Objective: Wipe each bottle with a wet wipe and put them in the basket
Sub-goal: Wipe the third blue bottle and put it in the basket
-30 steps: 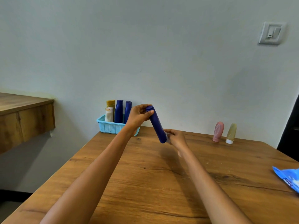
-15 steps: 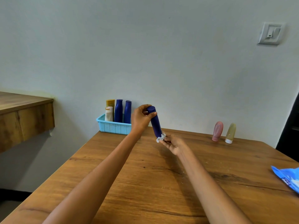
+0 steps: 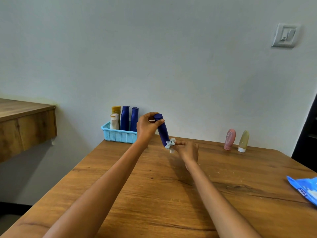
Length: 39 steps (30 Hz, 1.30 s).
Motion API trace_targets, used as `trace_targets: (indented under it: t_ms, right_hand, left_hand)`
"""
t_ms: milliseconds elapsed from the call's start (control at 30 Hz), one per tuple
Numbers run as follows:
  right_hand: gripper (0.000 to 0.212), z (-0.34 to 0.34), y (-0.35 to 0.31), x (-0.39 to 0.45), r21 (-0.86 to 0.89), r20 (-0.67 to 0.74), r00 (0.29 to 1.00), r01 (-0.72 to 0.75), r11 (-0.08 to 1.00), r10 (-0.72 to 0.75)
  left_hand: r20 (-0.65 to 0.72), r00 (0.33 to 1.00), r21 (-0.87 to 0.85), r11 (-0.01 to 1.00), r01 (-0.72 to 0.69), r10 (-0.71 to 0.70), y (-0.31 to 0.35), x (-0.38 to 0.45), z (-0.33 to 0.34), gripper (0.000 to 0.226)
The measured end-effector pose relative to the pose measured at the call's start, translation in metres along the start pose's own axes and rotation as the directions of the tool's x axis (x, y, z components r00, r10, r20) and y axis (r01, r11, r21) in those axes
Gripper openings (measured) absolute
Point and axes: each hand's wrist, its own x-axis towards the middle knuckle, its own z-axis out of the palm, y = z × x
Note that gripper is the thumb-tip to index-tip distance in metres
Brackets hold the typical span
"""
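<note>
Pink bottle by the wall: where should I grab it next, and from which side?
Grip the pink bottle around its wider middle, coming from the front. It stands upright on its cap with a rounded top, and the yellowish bottle stands close on its right.

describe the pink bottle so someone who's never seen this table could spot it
Look along the far edge of the wooden table, by the wall, right of both hands. Two small tubes stand there cap-down; the pink bottle is the left one, beside the yellowish tube with a white cap.
</note>
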Motion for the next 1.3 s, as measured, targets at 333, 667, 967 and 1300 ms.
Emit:
trace_targets:
  t_ms: [333,667,967,1300]
  right_hand:
    - [0.024,-0.005,-0.042,-0.008,0.19,-0.2,0.892,0.441,0.877,-0.405]
    - [0.015,0.0,-0.005,-0.007,-0.04,0.06,0.969,0.24,0.97,-0.238]
    - [0.021,0.001,-0.025,-0.007,0.144,0.235,0.965,0.085,0.986,-0.117]
    - [0.016,-0.017,-0.051,-0.005,0.425,-0.017,0.975,0.206,0.881,-0.219]
  left_hand:
    - [0.021,1.0,0.013,1.0,0.013,-0.014,-0.005,-0.003,0.001,0.035]
    - [-0.101,0.99,0.01,0.995,0.102,-0.101,-0.002,0.006,-0.009,0.037]
    - [0.074,0.996,0.036,0.998,0.048,-0.05,-0.002,-0.001,0.0,0.039]
    - [0.346,0.938,-0.08,0.997,0.022,0.007,0.002,-0.006,0.0,0.033]
